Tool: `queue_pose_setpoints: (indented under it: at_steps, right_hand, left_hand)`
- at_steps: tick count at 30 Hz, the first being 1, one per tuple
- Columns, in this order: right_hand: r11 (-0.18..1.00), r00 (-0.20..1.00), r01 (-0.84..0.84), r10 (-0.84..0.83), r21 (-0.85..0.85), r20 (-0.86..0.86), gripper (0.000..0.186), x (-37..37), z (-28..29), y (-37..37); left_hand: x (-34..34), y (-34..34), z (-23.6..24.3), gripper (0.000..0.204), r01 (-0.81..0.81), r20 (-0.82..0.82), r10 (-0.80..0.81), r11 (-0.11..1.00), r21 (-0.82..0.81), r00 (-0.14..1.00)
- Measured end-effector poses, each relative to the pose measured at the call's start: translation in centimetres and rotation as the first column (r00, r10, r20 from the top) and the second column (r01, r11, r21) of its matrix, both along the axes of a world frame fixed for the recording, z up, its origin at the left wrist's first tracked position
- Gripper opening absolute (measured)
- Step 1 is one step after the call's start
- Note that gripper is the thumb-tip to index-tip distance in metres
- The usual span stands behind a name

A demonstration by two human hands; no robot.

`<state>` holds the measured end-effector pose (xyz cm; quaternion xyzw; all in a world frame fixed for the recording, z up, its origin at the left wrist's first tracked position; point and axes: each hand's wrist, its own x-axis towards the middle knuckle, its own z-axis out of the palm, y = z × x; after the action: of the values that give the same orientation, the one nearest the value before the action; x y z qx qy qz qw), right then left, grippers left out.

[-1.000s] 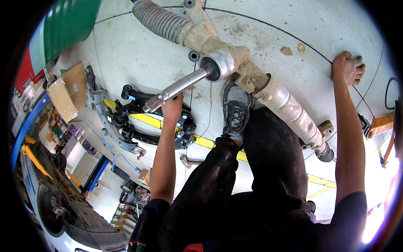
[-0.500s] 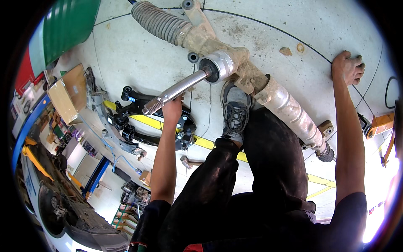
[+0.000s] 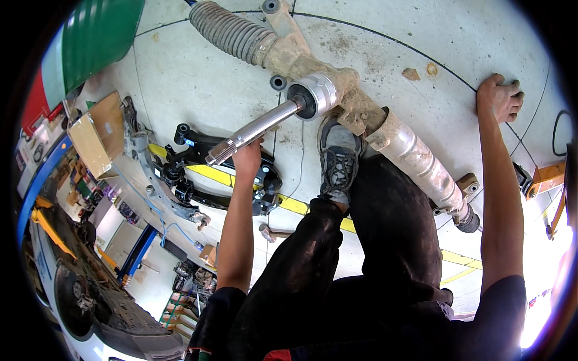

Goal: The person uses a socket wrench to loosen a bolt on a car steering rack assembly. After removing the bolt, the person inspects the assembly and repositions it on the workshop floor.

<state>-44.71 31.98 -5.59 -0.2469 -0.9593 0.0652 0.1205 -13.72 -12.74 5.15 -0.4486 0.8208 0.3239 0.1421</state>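
Observation:
A dirt-covered steering rack [image 3: 415, 162] stretches diagonally across the view from upper left to lower right. At its upper left end is a ribbed bellows boot [image 3: 232, 33]. A shiny splined shaft [image 3: 265, 129] juts from the round housing [image 3: 319, 96] towards the lower left. My left hand [image 3: 245, 159] is just under the shaft's splined end; the shaft covers most of its fingers, so their grip cannot be made out. Off to the right, my right hand [image 3: 500, 99] appears braced on the floor, fingers bent but apart, holding nothing visible.
Black control arms [image 3: 198, 141] and a hammer [image 3: 277, 233] lie on the floor left of my shoe [image 3: 338, 156]. A cardboard box [image 3: 90, 144] is farther left, near a car [image 3: 114, 337]. An orange tool part [image 3: 548, 177] sits at the right.

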Motion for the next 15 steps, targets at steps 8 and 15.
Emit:
queue_pose_setpoints:
  at_steps: [8, 15]
  right_hand:
    - [1.000, 1.000, 0.002, -0.002, -0.001, 0.006, 0.065, 0.04, 0.03, 0.02]
    - [1.000, 1.000, 0.001, -0.001, 0.009, -0.004, 0.065, -0.04, -0.10, 0.15]
  left_hand:
    - [0.04, -0.20, 0.07, 0.018, -0.012, 0.020, 0.012, 1.000, 0.006, 1.000]
    - [-0.01, -0.18, 0.27, 0.020, 0.063, 0.033, -0.060, 0.994, -0.089, 0.998]
